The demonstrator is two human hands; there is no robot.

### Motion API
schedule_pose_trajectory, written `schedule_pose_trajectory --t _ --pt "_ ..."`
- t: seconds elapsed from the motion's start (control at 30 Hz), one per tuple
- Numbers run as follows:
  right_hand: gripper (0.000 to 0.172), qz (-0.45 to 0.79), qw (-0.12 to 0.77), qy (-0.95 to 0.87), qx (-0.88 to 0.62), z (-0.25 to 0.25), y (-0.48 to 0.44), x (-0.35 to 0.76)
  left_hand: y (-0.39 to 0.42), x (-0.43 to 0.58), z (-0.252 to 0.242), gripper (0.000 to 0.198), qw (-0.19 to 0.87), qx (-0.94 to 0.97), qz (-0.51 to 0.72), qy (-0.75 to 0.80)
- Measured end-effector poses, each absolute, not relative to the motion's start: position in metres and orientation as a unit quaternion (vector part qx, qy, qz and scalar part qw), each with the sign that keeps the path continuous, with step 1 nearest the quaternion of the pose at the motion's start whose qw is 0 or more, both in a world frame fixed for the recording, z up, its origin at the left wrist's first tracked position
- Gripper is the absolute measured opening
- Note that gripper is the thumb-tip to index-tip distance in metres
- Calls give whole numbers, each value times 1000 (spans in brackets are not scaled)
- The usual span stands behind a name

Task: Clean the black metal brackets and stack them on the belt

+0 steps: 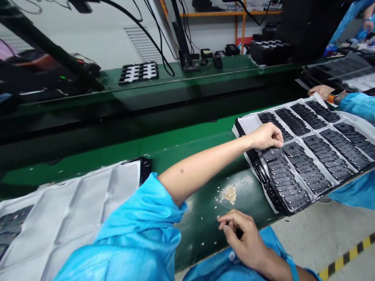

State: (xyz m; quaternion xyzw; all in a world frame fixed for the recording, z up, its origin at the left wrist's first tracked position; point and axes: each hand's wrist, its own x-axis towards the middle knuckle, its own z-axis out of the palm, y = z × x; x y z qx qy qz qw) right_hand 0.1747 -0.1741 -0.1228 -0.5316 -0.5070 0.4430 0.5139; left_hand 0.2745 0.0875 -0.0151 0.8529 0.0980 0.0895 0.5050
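My left hand [266, 136] reaches across to the large tray [249, 121] on the right. Its fingers are curled in a pinch over the tray's near-left compartments; whatever they hold, if anything, is hidden. Below and around it lie rows of flat black parts [288, 175] in white-lined compartments. My right hand [241, 236] hovers over the front edge of the green table [199, 238], fingers loosely bent and apart, with nothing visible in them. Just beyond its fingertips is a pile of tiny beige pieces [230, 194], with several more scattered around.
A second white-lined tray [88, 207] lies at left, a few black parts [14, 222] in its far-left compartments. Another person's hand [322, 91] rests behind the right tray. A small tray [138, 72] and a black stand [186, 50] are on the rear ledge.
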Motion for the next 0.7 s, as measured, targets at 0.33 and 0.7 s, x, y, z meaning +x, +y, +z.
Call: schedule_pose_trajectory --t 0.33,0.7 --pt "21 469 486 -508 -535 -126 -170 172 77 247 -22 11 295 946 74 111" --pt "17 477 478 -508 -535 -131 -170 169 76 220 -37 14 323 939 102 61"
